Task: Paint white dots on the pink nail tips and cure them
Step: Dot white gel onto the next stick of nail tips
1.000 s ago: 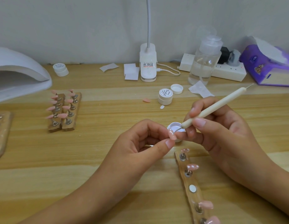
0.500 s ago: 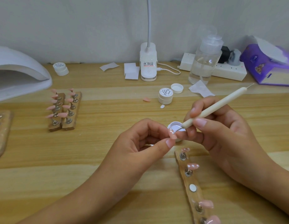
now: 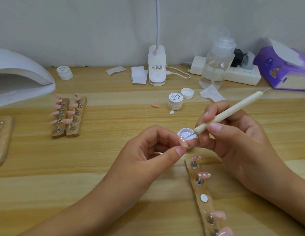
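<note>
My left hand (image 3: 148,150) pinches a pink nail tip (image 3: 183,141) between thumb and fingers; it bears white dots. My right hand (image 3: 233,138) grips a cream dotting pen (image 3: 230,111), whose metal point touches the nail tip just in front of an open white paint pot (image 3: 185,132). Below the hands lies a wooden holder strip (image 3: 202,189) carrying pink tips, two of them dotted (image 3: 204,174), with one bare magnet (image 3: 204,197) in the middle. Two more wooden holders (image 3: 69,114) with plain pink tips stand at the left. A white curing lamp (image 3: 20,77) sits at the far left.
A closed paint pot (image 3: 175,101), its loose lid (image 3: 187,93) and a stray pink tip (image 3: 155,104) lie mid-table. Behind stand a clip lamp (image 3: 157,68), a clear pump bottle (image 3: 216,65), a power strip (image 3: 242,75), a purple tissue pack (image 3: 283,68) and another pot (image 3: 64,72).
The pen point has shifted slightly from the pot toward the nail tip held in my left hand. Both hands otherwise stay in place.
</note>
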Demonstrator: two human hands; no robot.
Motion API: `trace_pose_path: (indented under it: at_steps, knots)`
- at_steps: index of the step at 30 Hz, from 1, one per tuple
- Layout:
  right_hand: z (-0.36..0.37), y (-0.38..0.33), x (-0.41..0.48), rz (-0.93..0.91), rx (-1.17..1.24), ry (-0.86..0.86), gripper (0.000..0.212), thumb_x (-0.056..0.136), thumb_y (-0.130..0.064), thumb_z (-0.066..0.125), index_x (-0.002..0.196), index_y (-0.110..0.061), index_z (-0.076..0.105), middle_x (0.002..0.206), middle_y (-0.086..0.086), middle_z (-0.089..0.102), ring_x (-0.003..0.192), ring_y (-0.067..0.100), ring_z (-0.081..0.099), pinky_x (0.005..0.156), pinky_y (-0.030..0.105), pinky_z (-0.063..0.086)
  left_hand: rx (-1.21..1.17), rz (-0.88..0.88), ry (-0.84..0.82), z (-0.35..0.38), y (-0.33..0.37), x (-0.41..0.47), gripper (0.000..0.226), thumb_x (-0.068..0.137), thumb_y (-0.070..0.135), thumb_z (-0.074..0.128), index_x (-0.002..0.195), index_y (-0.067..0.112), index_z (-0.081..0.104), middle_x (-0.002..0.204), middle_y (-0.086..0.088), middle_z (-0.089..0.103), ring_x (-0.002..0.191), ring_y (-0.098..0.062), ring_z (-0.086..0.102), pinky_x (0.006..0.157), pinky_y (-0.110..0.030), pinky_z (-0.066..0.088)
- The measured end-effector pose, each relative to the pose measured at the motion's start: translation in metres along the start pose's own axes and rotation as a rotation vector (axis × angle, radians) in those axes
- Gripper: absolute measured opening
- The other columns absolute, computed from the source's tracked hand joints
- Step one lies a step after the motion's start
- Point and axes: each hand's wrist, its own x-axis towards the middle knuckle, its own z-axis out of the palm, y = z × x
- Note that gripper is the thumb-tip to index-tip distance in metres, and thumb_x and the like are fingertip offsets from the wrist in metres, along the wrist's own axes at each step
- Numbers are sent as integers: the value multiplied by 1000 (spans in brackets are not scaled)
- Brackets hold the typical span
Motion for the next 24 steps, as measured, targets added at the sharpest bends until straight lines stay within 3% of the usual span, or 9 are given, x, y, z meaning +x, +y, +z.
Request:
trace_pose_path:
  at_steps: [3,7,12,15,20,24]
  knots:
    - [-1,-2,2,-17,13,-1,13,80,-19,56,85,-22,68,73,-1,65,67,13,62,70,28,55,4,0,-8,0,0,0,10,75,20,73,79,29,70,77,12,67,75,-4,60,71,-16,48]
    - [-5,-2,4,-72,-51,83,13,78,-20,57,84,-25,68,78,-2,65,71,12,61,76,25,53,-3,3,-23,-1,-1,-1,7,72,30,72,79,30,70,79,13,68,76,-4,61,72,-16,49]
    - [-7,1,3,-168,-459,127,15,87,-8,57,92,-21,61,79,-4,59,73,11,57,75,18,46,2,2,-26,-2,-2,-1,8,72,33,71,79,29,70,79,12,68,76,-5,60,72,-17,49]
    - [-7,2,2,-147,-667,83,10,86,-20,60,93,-26,62,81,3,58,73,16,50,72,15,42,-4,2,-18,-2,-2,-1,9,72,32,71,79,29,69,78,12,67,76,-6,60,71,-17,48]
    - [-5,3,4,-146,-821,50,12,88,-32,51,88,-24,60,81,-10,57,70,3,46,68,9,38,-4,-9,-3,-1,-1,0,8,75,24,74,79,28,69,77,11,66,75,-6,59,70,-18,47]
    - [-5,5,5,-124,-826,34,6,90,-27,55,86,-25,59,81,-15,57,70,3,47,68,10,38,-4,-19,12,-1,0,0,7,75,21,71,78,28,69,75,11,66,74,-6,59,69,-16,47]
